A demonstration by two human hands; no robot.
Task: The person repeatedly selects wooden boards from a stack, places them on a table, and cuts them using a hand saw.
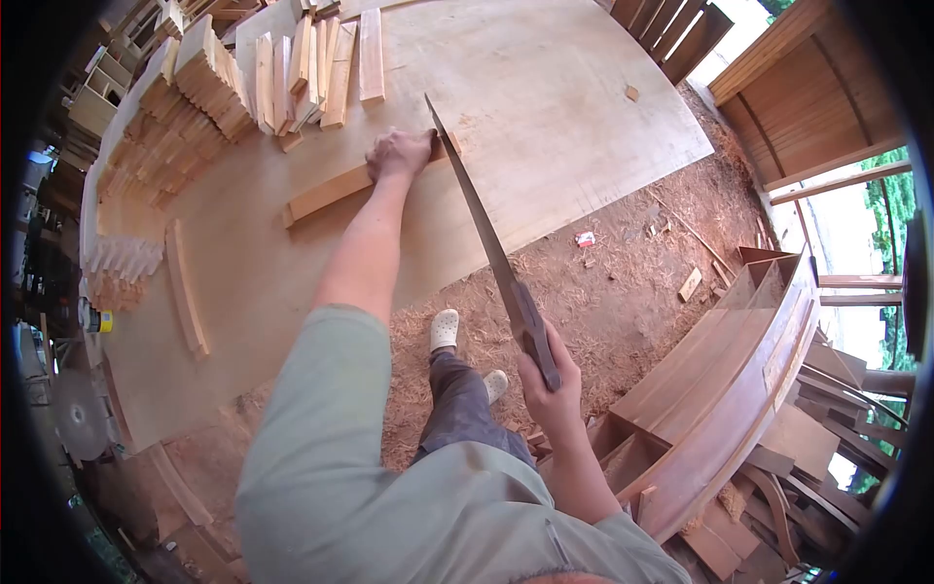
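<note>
My right hand [556, 387] is closed round the dark handle of a handsaw [479, 210]. The long, narrow blade slants up and away to the left, crossing over the far end of a wooden block [331, 196]. That block is a thick, light-brown length of timber lying on a large plywood sheet [545, 107]. Pressed down near the block's far end, close to the left of the blade, my left hand [401, 156] grips the wood with its fingers curled over. A short stub of the block shows on the blade's right side.
Stacked, cut wooden pieces [209, 83] line the left, with several loose strips [371, 56] beside them. A curved strip [185, 287] lies nearer me. Shavings cover the ground [584, 302]. On the right stands a wooden cabinet frame [691, 365]; a small offcut [631, 92] lies on the plywood.
</note>
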